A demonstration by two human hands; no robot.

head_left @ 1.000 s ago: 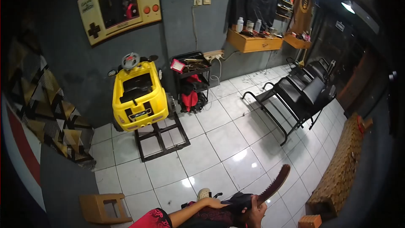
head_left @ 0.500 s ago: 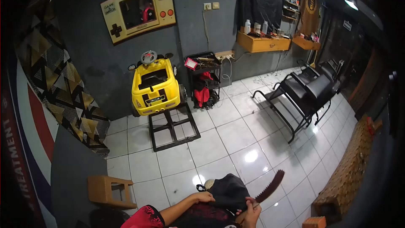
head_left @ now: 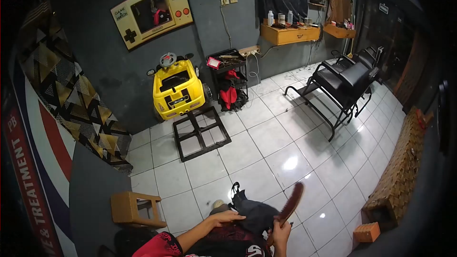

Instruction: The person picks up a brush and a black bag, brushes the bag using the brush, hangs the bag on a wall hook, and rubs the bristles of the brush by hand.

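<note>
A dark grey cloth with a black strap (head_left: 254,213) hangs in front of my body at the bottom of the view. My left hand (head_left: 227,217) pinches its near left edge, fingertips closed on the fabric. On the other side, my right hand (head_left: 281,232) grips the handle of a long curved brush (head_left: 292,201) with reddish-brown bristles. The brush points up and to the right, beyond the cloth's right side. My right fingers are close to the cloth; whether they also hold it, I cannot tell. Part of a foot (head_left: 218,204) shows behind the cloth.
A brown stool (head_left: 127,208) stands at the left. Ahead are a black metal frame (head_left: 202,133), a yellow toy car (head_left: 178,93) and a black cart (head_left: 230,69). Black reclining chairs (head_left: 340,83) stand right; a woven bench (head_left: 397,166) and orange block (head_left: 366,232) are nearer.
The brush has turned more upright and shifted slightly left with my right hand. The cloth's strap end now sticks up higher. My view has tilted down and shifted a little.
</note>
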